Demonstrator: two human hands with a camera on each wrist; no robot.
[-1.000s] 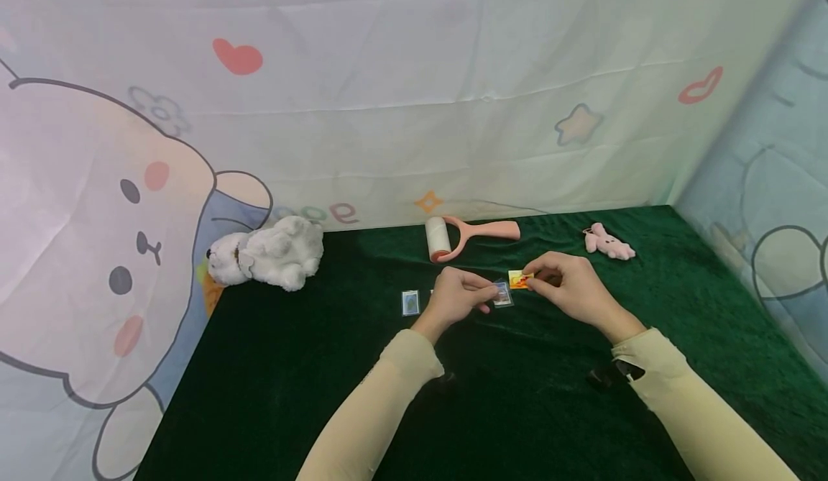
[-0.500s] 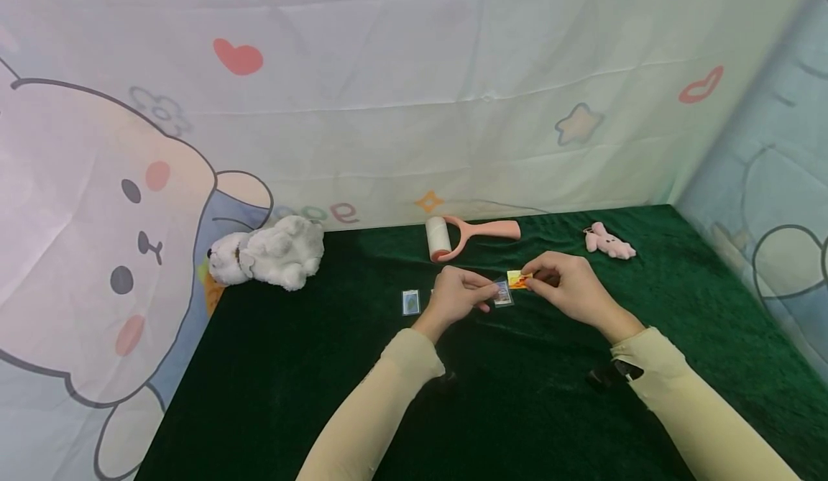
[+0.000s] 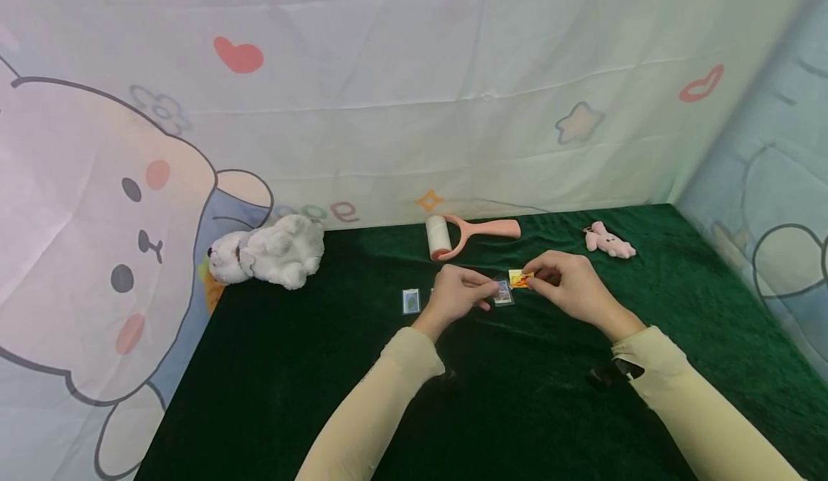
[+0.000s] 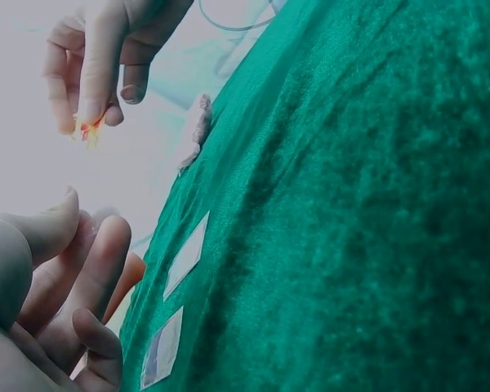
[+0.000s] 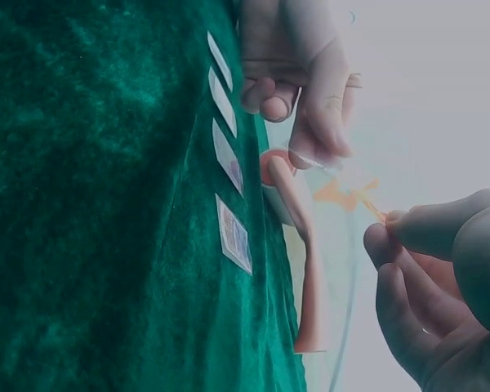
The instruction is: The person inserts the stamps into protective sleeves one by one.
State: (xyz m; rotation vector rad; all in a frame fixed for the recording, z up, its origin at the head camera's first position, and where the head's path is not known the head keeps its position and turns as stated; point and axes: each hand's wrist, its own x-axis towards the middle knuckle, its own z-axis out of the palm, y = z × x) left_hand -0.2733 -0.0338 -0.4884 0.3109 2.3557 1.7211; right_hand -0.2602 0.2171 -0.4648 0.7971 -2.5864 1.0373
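Note:
My right hand (image 3: 572, 290) pinches a small yellow-and-orange card (image 3: 518, 278) by its edge, between thumb and forefinger. Just to its left, my left hand (image 3: 453, 298) pinches a thin clear plastic piece (image 5: 318, 158), which looks like a card sleeve, between thumb and fingers. The card's left edge is close to the clear piece; whether they touch I cannot tell. Both are held above the cloth. Below them, several small cards lie in a row, including a blue one (image 3: 410, 301) left of my left hand and one nearest the right wrist camera (image 5: 233, 234). My left hand hides some of the row in the head view.
Dark green cloth (image 3: 291, 380) covers the table. Behind the hands lies a pink-handled lint roller (image 3: 481, 230). A white plush animal (image 3: 278, 251) lies at the back left, and a small pink plush (image 3: 609, 241) at the back right. A printed curtain (image 3: 401, 71) hangs behind.

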